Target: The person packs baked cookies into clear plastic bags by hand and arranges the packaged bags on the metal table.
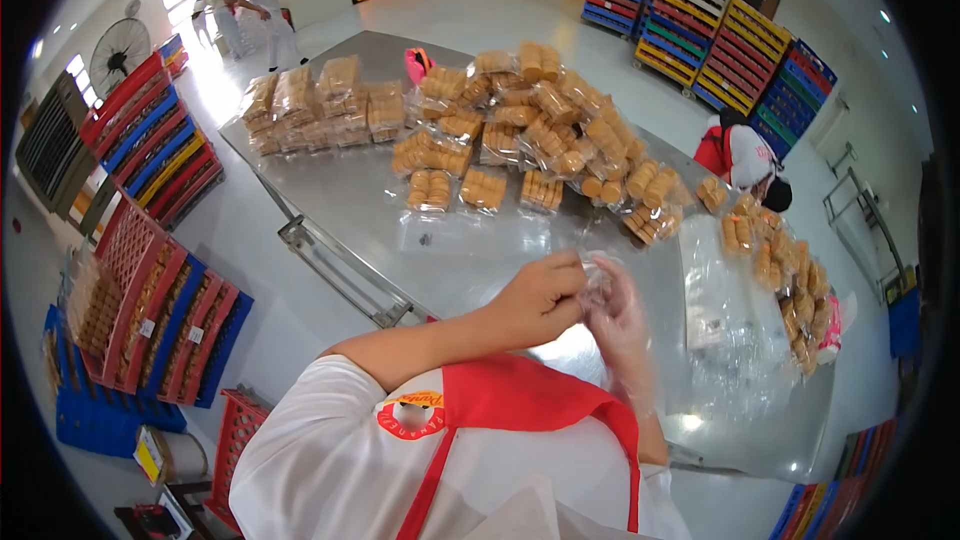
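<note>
My left hand [545,292] is bare and closed, its fingers bent at the fingertips of my right hand. Clear plastic covers my right hand [618,308] like a thin glove [600,275], and my left fingers seem to pinch it there. The right fingers are curled; whatever lies between them is hidden. Both hands are held over the near part of the steel table [450,255]. Beyond them lie clear packs of round biscuits [540,190], heaped in the middle. Flat clear plastic bags [730,290] are spread to the right of my hands.
Neater biscuit packs [295,105] stand at the table's far left, and another heap [785,260] lies at the right. A person in a dark cap [750,155] bends beside the table. Crate stacks [160,305] stand left; more crates [685,20] stand behind. Several people [262,5] are far off.
</note>
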A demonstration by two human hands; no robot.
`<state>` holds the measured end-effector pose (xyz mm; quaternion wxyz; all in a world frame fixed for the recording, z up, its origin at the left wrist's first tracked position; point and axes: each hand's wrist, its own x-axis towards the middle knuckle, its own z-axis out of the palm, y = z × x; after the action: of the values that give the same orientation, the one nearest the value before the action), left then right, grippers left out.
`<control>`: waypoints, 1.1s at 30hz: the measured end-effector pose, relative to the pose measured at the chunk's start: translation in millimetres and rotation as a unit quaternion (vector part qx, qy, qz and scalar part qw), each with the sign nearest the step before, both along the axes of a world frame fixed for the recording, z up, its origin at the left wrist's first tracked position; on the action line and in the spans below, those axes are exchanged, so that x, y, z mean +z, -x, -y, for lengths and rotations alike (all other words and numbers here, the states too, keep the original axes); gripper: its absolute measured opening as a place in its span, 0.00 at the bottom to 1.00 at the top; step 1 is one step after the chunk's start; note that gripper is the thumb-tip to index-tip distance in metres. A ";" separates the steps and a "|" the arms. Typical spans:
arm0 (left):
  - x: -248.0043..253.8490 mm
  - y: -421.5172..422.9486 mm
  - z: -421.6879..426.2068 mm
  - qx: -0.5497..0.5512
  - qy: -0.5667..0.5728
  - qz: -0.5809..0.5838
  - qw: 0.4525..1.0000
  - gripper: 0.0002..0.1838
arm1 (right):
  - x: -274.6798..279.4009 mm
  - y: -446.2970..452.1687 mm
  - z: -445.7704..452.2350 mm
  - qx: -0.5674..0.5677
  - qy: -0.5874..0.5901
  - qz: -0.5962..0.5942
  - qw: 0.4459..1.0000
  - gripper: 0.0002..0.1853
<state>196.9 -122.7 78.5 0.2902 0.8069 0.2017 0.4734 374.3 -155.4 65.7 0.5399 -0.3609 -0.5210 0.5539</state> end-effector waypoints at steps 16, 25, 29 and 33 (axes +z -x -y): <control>36.9 26.0 -28.6 -0.022 0.007 -0.264 0.964 0.31 | 31.7 -47.6 -1.0 -0.264 -0.165 0.549 0.776 0.06; 71.5 -31.3 -8.3 -0.034 -0.042 -0.306 0.951 0.34 | 31.6 -35.4 4.8 -0.068 -0.295 0.647 0.700 0.11; 50.5 -79.5 7.5 -0.089 -0.162 -0.323 0.928 0.30 | -52.0 -54.6 -77.4 -0.078 -0.167 0.387 0.903 0.28; 10.1 -120.2 43.1 -0.241 -0.081 -0.259 0.932 0.27 | 0.8 -31.5 -102.9 -0.108 -0.093 0.501 0.854 0.33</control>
<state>317.2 -165.8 88.6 0.2667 0.9466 0.0302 0.1785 405.8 -52.6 66.5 0.2928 -0.5917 -0.7278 0.1855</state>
